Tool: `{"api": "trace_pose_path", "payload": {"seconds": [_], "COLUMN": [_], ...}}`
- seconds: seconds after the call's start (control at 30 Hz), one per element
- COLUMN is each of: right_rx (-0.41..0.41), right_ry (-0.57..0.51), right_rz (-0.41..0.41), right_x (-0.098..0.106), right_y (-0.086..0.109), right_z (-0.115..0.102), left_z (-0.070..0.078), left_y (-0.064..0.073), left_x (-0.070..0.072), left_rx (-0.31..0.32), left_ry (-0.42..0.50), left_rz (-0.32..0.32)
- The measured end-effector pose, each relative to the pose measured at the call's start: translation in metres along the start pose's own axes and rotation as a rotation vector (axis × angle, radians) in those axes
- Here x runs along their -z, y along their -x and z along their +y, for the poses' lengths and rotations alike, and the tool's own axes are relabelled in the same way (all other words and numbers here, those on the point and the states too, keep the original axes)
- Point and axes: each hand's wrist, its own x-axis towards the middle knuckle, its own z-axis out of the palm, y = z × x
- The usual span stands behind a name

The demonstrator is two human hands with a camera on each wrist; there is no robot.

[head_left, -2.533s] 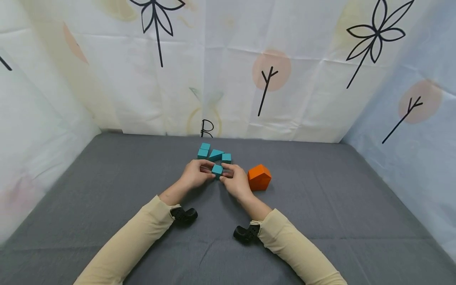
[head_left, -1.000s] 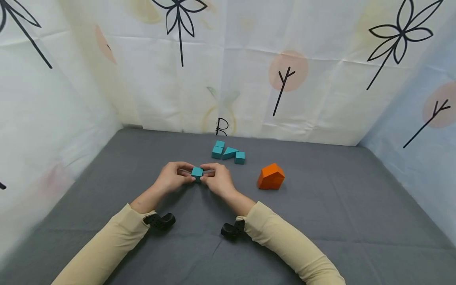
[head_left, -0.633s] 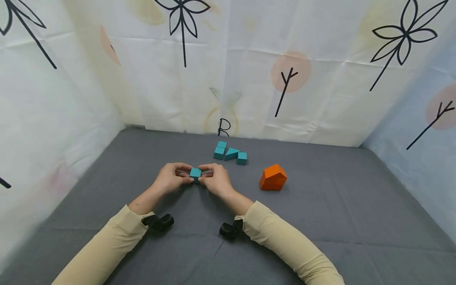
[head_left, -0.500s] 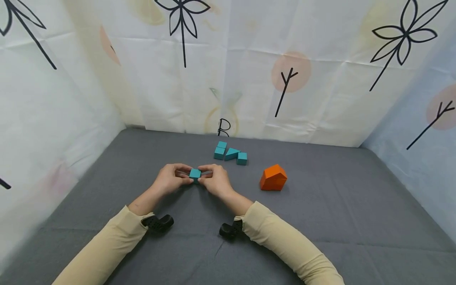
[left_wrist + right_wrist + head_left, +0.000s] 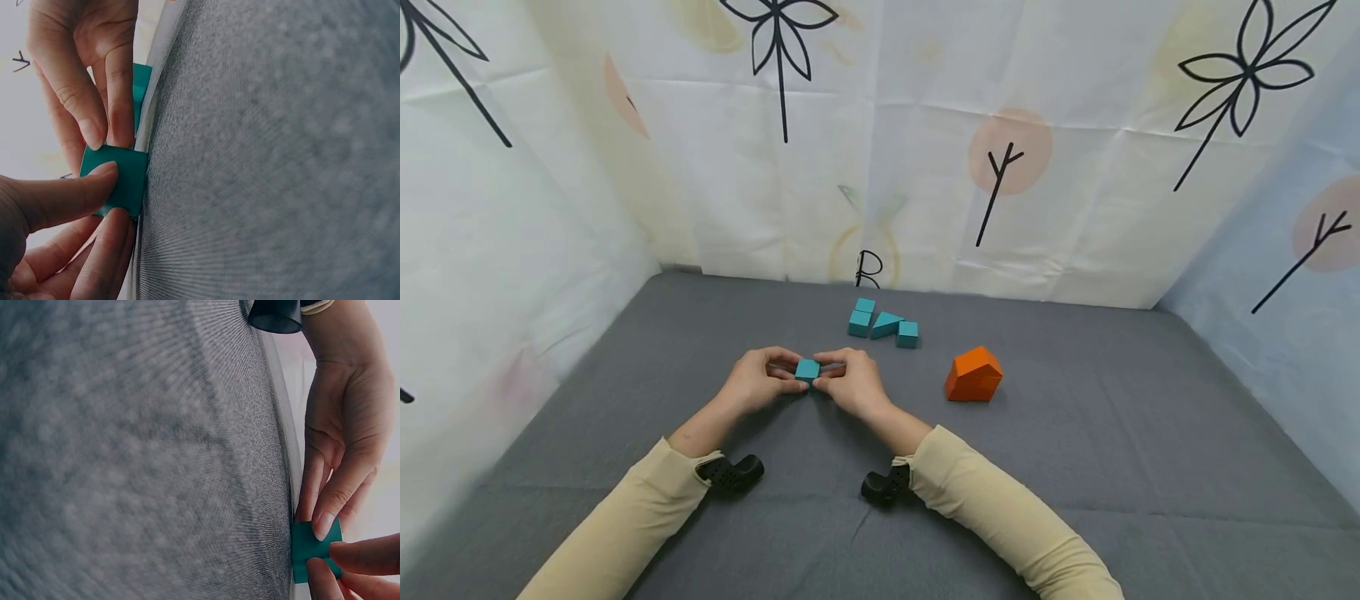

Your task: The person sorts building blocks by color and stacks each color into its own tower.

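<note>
A small teal block (image 5: 807, 371) is between my two hands over the grey cloth, left of the other blocks. My left hand (image 5: 756, 381) pinches it from the left, and my right hand (image 5: 853, 383) pinches it from the right. The left wrist view shows the teal block (image 5: 130, 178) with its lower edge right at the cloth and a thumb (image 5: 94, 190) across its face. In the right wrist view a line crosses the face of the teal block (image 5: 309, 553), and fingertips of both hands touch it.
Behind my hands stand two teal cubes (image 5: 861, 322) one behind the other, a teal wedge (image 5: 887, 324) and another teal cube (image 5: 907, 334). An orange house-shaped block (image 5: 974, 375) stands to the right. Patterned white fabric (image 5: 917, 208) rises behind the grey cloth (image 5: 1075, 433).
Both hands have moved left and slightly nearer with the teal block, away from the other teal blocks. Within the last half second they have shifted only slightly. The head view has turned a little.
</note>
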Motion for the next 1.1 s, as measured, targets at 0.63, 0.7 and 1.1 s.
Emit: {"api": "trace_pose_path", "payload": {"seconds": [0.63, 0.7, 1.1], "right_rx": [0.021, 0.021, 0.012], "right_ry": [-0.065, -0.074, -0.147], "right_rz": [-0.047, -0.030, 0.124], "right_x": [0.010, 0.012, 0.024], "right_y": [-0.002, -0.002, -0.003], "right_z": [0.006, 0.007, 0.013], "left_z": [-0.004, -0.004, -0.005], "left_y": [-0.001, -0.001, -0.002], "left_x": [0.002, 0.002, 0.002], "left_rx": [-0.033, -0.027, -0.011], "left_ry": [-0.013, -0.012, 0.010], "left_rz": [-0.007, -0.005, -0.013]}}
